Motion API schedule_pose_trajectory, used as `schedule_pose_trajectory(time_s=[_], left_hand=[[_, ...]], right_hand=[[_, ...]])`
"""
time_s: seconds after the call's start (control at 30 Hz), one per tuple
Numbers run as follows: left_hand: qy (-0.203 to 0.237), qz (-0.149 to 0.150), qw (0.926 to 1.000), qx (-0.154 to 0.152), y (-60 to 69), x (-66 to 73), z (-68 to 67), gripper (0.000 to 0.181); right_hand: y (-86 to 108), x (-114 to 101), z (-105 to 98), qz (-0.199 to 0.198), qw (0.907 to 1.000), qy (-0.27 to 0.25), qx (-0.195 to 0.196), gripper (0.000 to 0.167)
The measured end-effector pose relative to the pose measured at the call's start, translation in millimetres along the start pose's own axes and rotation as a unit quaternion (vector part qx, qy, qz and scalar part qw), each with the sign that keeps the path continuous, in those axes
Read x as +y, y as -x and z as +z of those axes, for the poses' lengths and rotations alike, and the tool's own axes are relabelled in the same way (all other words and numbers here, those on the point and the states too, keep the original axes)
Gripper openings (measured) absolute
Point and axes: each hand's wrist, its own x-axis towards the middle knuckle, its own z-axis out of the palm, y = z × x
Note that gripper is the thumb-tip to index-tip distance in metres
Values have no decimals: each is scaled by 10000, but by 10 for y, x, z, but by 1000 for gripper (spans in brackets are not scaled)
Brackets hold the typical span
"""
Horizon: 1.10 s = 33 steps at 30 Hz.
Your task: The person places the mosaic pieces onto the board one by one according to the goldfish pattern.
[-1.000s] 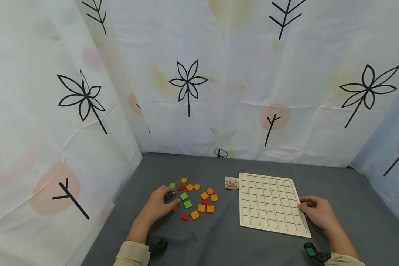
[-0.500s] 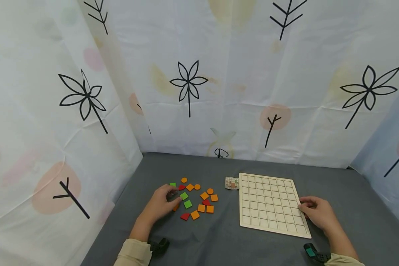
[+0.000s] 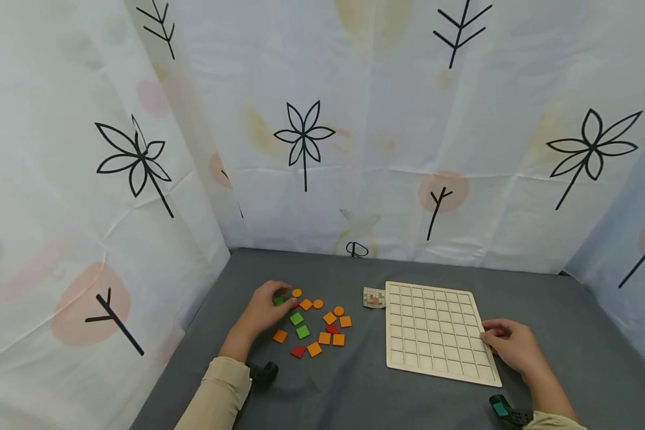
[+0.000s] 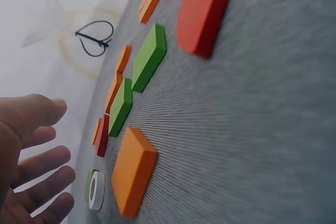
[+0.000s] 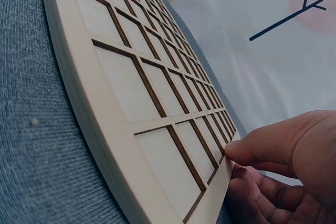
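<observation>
Could nudge the red tile (image 3: 295, 305) out of place when closing the left hand (image 3: 267, 304) on the green tile (image 3: 278, 300) beneath it, owing to the crowding around the thumb. Could also knock the white ring (image 4: 100, 192), seen right in front of that green tile in the left wrist view; cannot tell whether touching it. Might merely slide a tile along the counter (image 3: 355, 394) instead of lifting it, from too shallow a pinch on so low an edge. Might swivel the board (image 3: 435, 328), just left of the right hand (image 3: 513, 347), by tugging on its rim, and so shift the card (image 3: 374, 298) at the side away from that hand.

Holds the left hand about half open, thumb parted from loosely bent fingers, with nothing seen between them. Grips the near rim of the board with the right hand, thumb laid on top, other fingers curled against the side and partly hidden. Leaves an orange tile (image 3: 280, 336) near the left wrist untouched, with two more green tiles (image 3: 297, 319) just past the left thumb, toward the board.
</observation>
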Motion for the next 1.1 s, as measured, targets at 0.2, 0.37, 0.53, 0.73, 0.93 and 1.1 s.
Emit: schedule_pose_trajectory(time_s=[0.2, 0.37, 0.53, 0.73, 0.93, 1.1], left_hand=[[-77, -48, 9999, -64, -169, -57, 40, 38], [-232, -218, 9994, -165, -272, -104, 106, 37], [-483, -369, 9979, -201, -342, -121, 153, 37], [-677, -473, 9964, -193, -380, -115, 186, 33], [-711, -448, 9964, -146, -384, -110, 204, 25], [-737, -471, 9961, -115, -383, -103, 204, 23]], right_hand=[[3, 11, 0, 24, 10000, 37, -64, 43], [-9, 12, 4, 53, 10000, 27, -56, 45], [-18, 21, 4, 32, 10000, 52, 12, 44], [-15, 29, 10, 25, 10000, -3, 19, 43], [-16, 19, 7, 38, 10000, 8, -11, 45], [-11, 24, 8, 30, 10000, 33, -31, 46]])
